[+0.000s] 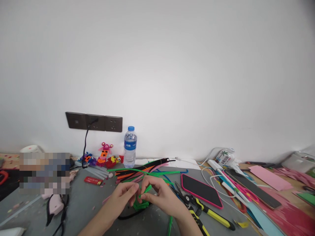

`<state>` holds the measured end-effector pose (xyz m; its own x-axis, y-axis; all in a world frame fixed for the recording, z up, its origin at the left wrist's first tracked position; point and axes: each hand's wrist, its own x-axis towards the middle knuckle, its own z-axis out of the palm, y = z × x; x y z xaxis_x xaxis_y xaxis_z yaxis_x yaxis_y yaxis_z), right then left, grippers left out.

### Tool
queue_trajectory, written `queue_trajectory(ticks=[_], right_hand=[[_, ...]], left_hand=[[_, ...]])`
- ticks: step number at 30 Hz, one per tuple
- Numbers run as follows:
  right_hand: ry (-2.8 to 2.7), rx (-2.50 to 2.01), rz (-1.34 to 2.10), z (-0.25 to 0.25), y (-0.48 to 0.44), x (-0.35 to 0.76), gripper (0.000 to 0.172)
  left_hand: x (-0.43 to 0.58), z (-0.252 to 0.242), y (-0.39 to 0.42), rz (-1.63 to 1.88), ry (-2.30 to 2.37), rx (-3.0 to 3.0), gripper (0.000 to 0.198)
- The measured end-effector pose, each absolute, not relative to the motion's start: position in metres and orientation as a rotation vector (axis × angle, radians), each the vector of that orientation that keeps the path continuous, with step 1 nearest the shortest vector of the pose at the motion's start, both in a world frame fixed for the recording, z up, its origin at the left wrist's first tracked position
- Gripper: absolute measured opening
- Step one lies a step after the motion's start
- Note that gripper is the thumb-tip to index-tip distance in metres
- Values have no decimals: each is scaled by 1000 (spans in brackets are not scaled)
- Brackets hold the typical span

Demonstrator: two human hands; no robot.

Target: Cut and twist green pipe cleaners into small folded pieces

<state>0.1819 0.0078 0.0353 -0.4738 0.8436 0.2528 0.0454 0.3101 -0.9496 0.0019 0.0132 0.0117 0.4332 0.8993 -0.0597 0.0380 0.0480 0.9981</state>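
My left hand and my right hand meet low in the middle of the head view, fingertips pinched together. Between them is a bent, fuzzy green pipe cleaner, folded into a thick bundle whose exact shape my fingers partly hide. One green strand comes up between the thumb and fingers of my right hand. My left fingertips close on its other side. A black strand curves beneath the bundle. Just beyond my hands lies a pile of pipe cleaners in black, orange, pink and green.
Yellow-and-black pliers and a pink-edged phone lie to the right. Behind stands a water bottle beside small pipe-cleaner figures. A red box and a pink glue gun with a black cord are on the left.
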Motion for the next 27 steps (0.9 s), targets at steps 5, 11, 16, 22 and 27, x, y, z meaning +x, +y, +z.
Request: queue_trajectory(ticks=[5, 11, 16, 22, 27], right_hand=[[-1773, -819, 1174, 34, 9, 177, 18], [-1751, -879, 1135, 27, 10, 176, 16], [-1927, -928, 785, 27, 11, 175, 11], [-1957, -977, 699, 20, 12, 173, 10], [-1985, -1045, 611, 12, 15, 173, 9]], left_hand=[[1, 8, 14, 880, 1005, 1501, 52], [2, 9, 11, 869, 1009, 1578, 50], [4, 8, 10, 848, 977, 1624, 49], [5, 4, 12, 856, 1020, 1659, 42], [4, -4, 14, 891, 1053, 1738, 40]])
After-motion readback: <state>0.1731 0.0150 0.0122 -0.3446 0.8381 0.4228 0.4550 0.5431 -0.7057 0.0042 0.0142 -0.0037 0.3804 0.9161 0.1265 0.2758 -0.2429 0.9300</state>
